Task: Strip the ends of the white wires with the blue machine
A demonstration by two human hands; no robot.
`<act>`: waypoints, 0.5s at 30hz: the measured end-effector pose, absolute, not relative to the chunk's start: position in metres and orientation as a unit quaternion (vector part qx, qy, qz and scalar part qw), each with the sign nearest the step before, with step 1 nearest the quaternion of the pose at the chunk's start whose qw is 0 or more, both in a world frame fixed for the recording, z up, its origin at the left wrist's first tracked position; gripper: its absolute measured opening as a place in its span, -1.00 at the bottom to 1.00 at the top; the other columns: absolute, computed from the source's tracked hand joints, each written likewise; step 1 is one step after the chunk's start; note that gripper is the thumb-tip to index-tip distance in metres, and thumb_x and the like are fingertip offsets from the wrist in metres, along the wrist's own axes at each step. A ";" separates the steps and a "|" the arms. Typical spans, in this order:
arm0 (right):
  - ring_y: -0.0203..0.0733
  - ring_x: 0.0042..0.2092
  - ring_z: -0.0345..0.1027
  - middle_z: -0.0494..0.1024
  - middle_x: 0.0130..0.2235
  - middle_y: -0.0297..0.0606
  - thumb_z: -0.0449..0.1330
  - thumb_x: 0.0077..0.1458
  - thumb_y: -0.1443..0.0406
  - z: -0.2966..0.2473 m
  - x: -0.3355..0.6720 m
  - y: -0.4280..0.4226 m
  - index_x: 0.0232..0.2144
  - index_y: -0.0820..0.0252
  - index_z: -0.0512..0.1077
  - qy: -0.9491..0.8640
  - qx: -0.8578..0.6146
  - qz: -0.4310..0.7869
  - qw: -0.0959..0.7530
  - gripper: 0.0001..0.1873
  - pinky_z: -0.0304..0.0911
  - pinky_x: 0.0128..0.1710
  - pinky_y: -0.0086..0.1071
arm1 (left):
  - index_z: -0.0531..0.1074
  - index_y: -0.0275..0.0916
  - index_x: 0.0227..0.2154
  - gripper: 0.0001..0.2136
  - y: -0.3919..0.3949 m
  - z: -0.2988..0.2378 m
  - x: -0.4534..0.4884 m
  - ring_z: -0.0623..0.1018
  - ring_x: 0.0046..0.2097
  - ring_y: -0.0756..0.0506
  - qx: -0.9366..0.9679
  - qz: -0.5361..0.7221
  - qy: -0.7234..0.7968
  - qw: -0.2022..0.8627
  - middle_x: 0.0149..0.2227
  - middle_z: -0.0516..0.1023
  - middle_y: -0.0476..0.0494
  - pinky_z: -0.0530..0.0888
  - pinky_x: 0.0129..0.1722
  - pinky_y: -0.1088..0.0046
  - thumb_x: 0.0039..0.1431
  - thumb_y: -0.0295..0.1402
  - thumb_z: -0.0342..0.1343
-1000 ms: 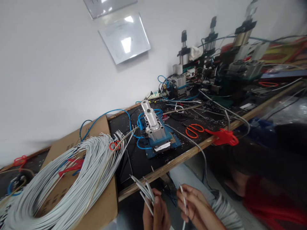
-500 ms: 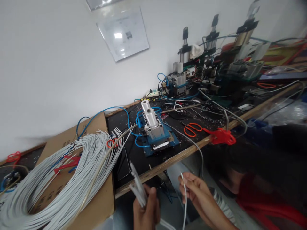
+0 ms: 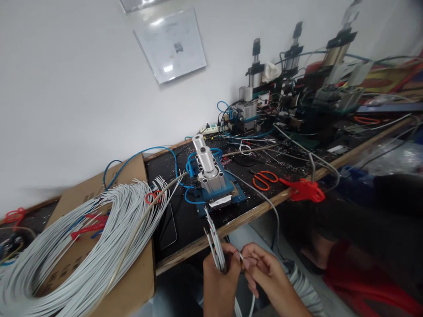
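My left hand (image 3: 222,275) is closed round a small bundle of white cables (image 3: 216,244), whose ends stick up past the fingers toward the bench edge. Right beside it, my right hand (image 3: 261,266) pinches a single white cable (image 3: 241,256) near its end, fingertips meeting those of the left. Lower parts of the cables hang down between the hands. Just beyond stands a pneumatic press (image 3: 211,176) with silver cylinders on a blue base. To the left, a large coil of white cables (image 3: 132,233) lies on a cardboard sheet (image 3: 140,281).
Orange-handled scissors (image 3: 265,179) and a red clamp (image 3: 306,189) lie near the wooden bench edge (image 3: 244,220). A phone-like dark slab (image 3: 169,229) rests beside the coil. More presses (image 3: 246,110) stand along the back right. A person's leg and foot (image 3: 319,251) show at right.
My left hand has moved right and up with its cable bundle, and now meets my right hand. The single cable's end has come between the two hands' fingertips.
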State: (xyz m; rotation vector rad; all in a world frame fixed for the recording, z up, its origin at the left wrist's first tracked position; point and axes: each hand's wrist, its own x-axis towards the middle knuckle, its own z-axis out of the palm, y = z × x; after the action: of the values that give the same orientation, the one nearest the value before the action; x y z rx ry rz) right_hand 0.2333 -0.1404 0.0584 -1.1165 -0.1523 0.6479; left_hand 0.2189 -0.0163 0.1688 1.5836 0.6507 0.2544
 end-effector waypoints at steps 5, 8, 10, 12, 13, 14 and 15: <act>-0.26 -0.49 0.09 0.32 -0.48 -0.56 0.54 0.21 -0.15 0.067 0.234 -0.146 -0.37 -0.02 0.56 -0.111 -0.605 0.272 0.740 -0.56 0.11 -0.48 -0.37 | 0.37 -0.22 -0.70 -0.95 -0.017 0.169 0.216 0.39 -0.64 -0.08 0.717 0.129 0.279 0.626 -0.73 0.39 0.04 0.36 -0.65 0.50 -0.40 -0.43 0.09; -0.18 -0.43 0.21 0.35 -0.47 -0.50 0.42 0.23 0.04 0.065 0.230 -0.146 -0.42 -0.03 0.54 -0.154 -0.665 0.166 0.711 -0.73 0.15 -0.41 -0.34 | 0.35 -0.21 -0.72 -0.92 -0.016 0.170 0.213 0.38 -0.62 -0.07 0.731 0.122 0.257 0.621 -0.71 0.37 0.05 0.35 -0.64 0.53 -0.42 -0.50 0.04; -0.17 -0.43 0.28 0.41 -0.47 -0.48 0.39 0.23 0.13 0.063 0.227 -0.148 -0.44 -0.04 0.50 -0.186 -0.685 0.126 0.694 -0.78 0.17 -0.39 -0.33 | 0.33 -0.21 -0.73 -0.90 -0.012 0.170 0.212 0.33 -0.63 -0.03 0.745 0.100 0.233 0.617 -0.72 0.33 0.07 0.31 -0.67 0.56 -0.43 -0.54 0.03; -0.16 -0.43 0.32 0.46 -0.45 -0.47 0.37 0.23 0.20 0.066 0.226 -0.153 -0.44 -0.04 0.47 -0.215 -0.691 0.119 0.680 -0.78 0.19 -0.38 -0.32 | 0.31 -0.21 -0.74 -0.87 -0.005 0.171 0.210 0.28 -0.66 0.00 0.760 0.065 0.206 0.614 -0.74 0.28 0.10 0.24 -0.71 0.59 -0.42 -0.58 0.03; -0.16 -0.42 0.35 0.47 -0.44 -0.47 0.36 0.24 0.23 0.069 0.226 -0.156 -0.44 -0.05 0.46 -0.230 -0.694 0.122 0.671 -0.79 0.20 -0.37 -0.33 | 0.32 -0.21 -0.75 -0.86 -0.002 0.171 0.209 0.26 -0.67 0.01 0.766 0.046 0.192 0.612 -0.74 0.27 0.10 0.22 -0.72 0.59 -0.42 -0.60 0.02; -0.15 -0.42 0.36 0.48 -0.44 -0.47 0.35 0.24 0.26 0.073 0.228 -0.159 -0.43 -0.05 0.45 -0.250 -0.698 0.126 0.659 -0.79 0.20 -0.37 -0.33 | 0.32 -0.22 -0.76 -0.85 0.002 0.172 0.209 0.26 -0.67 0.02 0.772 0.027 0.178 0.610 -0.75 0.27 0.10 0.20 -0.72 0.59 -0.42 -0.61 0.02; -0.15 -0.41 0.37 0.48 -0.43 -0.47 0.34 0.24 0.28 0.076 0.230 -0.162 -0.42 -0.05 0.45 -0.269 -0.702 0.131 0.646 -0.80 0.21 -0.37 -0.33 | 0.33 -0.22 -0.76 -0.84 0.004 0.172 0.209 0.26 -0.67 0.01 0.776 0.012 0.168 0.608 -0.75 0.27 0.10 0.19 -0.72 0.59 -0.43 -0.63 0.01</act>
State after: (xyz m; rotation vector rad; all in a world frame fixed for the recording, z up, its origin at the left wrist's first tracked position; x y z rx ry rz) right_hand 0.2297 -0.1619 0.0762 -1.5977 -0.6117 0.2976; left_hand 0.2085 0.0045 0.1724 1.7916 0.3880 0.0277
